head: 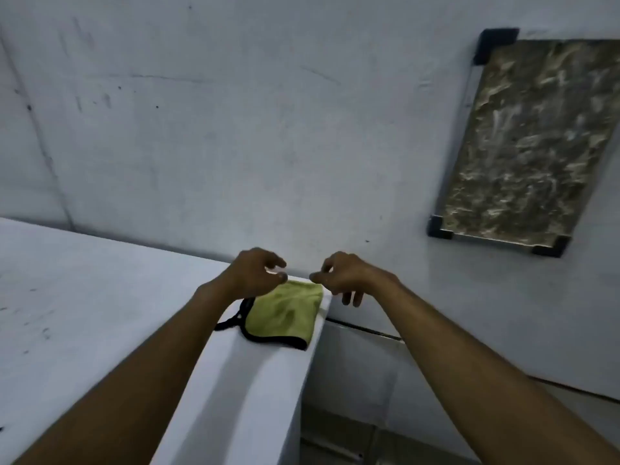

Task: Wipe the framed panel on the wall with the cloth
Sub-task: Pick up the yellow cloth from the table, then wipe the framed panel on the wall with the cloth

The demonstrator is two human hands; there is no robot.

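Hovering hands: the left hand [256, 273] and right hand [342, 278] reach forward side by side, close together, fingers loosely curled, neither gripping anything.
Cloth: the cloth [285, 313] lies on the corner of a white ledge [100, 297], just under and between the two hands; its far edge sits right below their fingertips, and I cannot tell whether either one touches it.
Cloth make: soft, fuzzy yellow-green fabric, folded into a rough square, bound with black edging; a black loop trails out on its left side under the left wrist.
Framed panel: the framed panel [523, 146] hangs on the wall [235, 129] well up and to the right of the right hand, apart from both hands.
Panel make: a tall rectangle, rough mottled grey-brown surface like stone, thin pale edge, black corner brackets.
Wall: matt pale grey, scuffed and speckled.
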